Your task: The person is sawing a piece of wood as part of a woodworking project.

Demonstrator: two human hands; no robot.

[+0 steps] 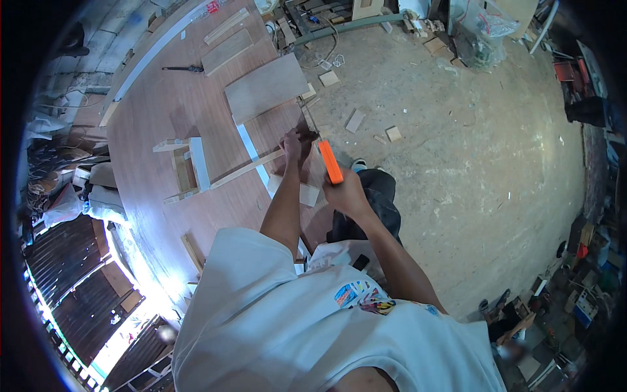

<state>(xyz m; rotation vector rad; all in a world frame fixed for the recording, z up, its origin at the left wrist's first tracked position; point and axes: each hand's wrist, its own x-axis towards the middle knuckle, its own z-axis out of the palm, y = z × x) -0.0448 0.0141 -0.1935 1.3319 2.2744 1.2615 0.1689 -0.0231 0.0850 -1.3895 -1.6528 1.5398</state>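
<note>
My right hand [346,195] is closed round the orange handle of what looks like a handsaw [331,162], just off the table's right edge. A thin dark part, seen almost edge-on, runs from the handle away past the edge. Close to that edge, my left hand [295,147] is closed at the end of a narrow wooden strip [247,170]. The strip lies slantwise across the table toward a small wooden frame [186,168]. Where the tool meets the wood is too small to make out. Beneath my left forearm lies a pale board piece [304,193].
The brown wooden table [147,124] carries a flat board [266,89], a smaller board [226,51] and a dark slim tool [183,68]. Wood offcuts [355,121] lie on the concrete floor [457,176]. A clear plastic bag [483,36] stands far right. A person [513,330] is at lower right.
</note>
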